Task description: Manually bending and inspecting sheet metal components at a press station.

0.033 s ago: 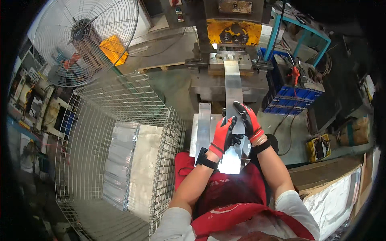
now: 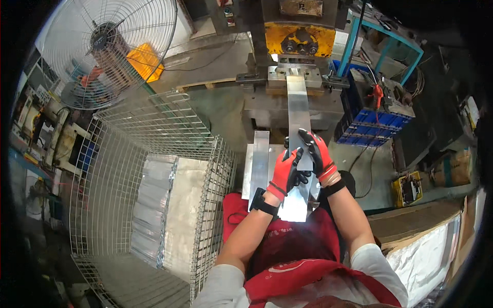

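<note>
A long flat metal strip [image 2: 298,110] reaches from my hands to the die [image 2: 277,75] of a press, its far end resting at the die. My left hand [image 2: 285,173], in a red and black glove, closes on the strip's near left edge. On the opposite edge, my right hand [image 2: 319,155] grips it in a matching glove. Under my hands lies a stack of shiny metal strips [image 2: 295,207], partly hidden by the gloves. Another metal strip [image 2: 260,156] lies to the left of my left hand.
A wire mesh cage [image 2: 205,205] holding stacked metal strips stands at the left, with a large fan [image 2: 105,41] behind it. Ahead is the press with a yellow panel [image 2: 323,40]. Blue crates [image 2: 359,126] stand to its right. A cardboard box [image 2: 416,220] sits at lower right.
</note>
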